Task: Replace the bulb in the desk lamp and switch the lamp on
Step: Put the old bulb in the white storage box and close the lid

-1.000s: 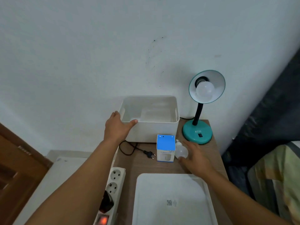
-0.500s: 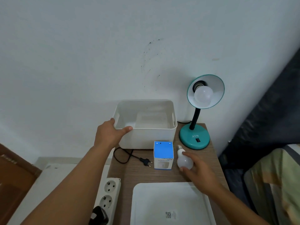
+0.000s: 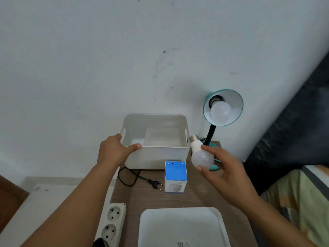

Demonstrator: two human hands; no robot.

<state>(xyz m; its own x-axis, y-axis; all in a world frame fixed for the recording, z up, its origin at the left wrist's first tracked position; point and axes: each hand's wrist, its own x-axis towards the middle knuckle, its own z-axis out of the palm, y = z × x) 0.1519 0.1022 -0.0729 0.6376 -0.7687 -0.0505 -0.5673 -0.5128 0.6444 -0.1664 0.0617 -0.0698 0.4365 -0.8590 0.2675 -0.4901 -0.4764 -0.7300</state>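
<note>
Progress looks early; right hand (image 3: 225,168) cups a loose bulb (image 3: 201,155) in curled fingers, lifted clear of the table (image 3: 199,195), screw cap up; left hand (image 3: 114,150) grips the white bin (image 3: 156,155) rim; desk lamp (image 3: 223,107) socket is occupied by another bulb (image 3: 220,111), unlit; plug (image 3: 154,184) lies unplugged; swapping, plugging in, switching on seem left

On the table (image 3: 195,196), the bin (image 3: 156,139) stands at the back, the lamp (image 3: 222,107) to its right. The box (image 3: 175,177) stands before the bin, the plug (image 3: 154,183) to its left. The tray (image 3: 181,227) lies nearest, the power strip (image 3: 111,223) left of it.
</note>
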